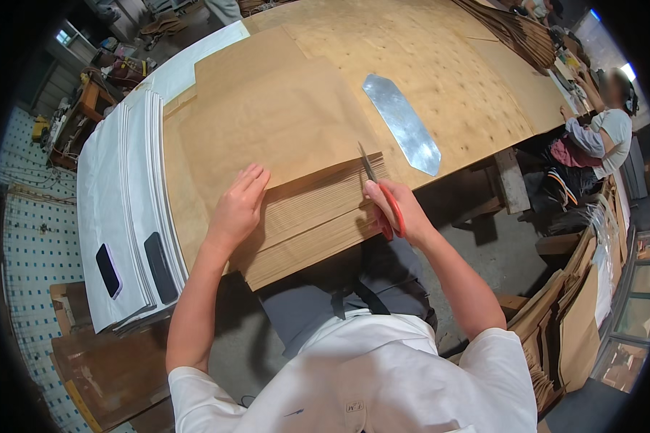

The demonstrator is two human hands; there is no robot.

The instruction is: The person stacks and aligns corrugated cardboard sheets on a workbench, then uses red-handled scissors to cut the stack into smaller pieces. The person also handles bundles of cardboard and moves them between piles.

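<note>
A pile of brown paper sheets [274, 108] lies on the table before me, its near layers stepped back in a fan of many thin edges [307, 234]. My left hand [240, 206] rests on the near left part of the top sheet, fingers laid out together on the paper. In my right hand [410, 209] is a pair of scissors [392, 200] with red handles. Their blades point up and away at the right end of the top sheet's near edge. Whether the blades touch the paper I cannot tell. Right of the pile lies a long shiny metal plate [403, 124] with pointed ends.
White folded sheets [102, 195] are stacked at the left, with a purple-edged phone [109, 270] and a dark flat case [160, 267] on them. The plywood table [469, 86] stretches far right. Another person [608, 133] sits there. Brown paper bundles [578, 325] stand at the lower right.
</note>
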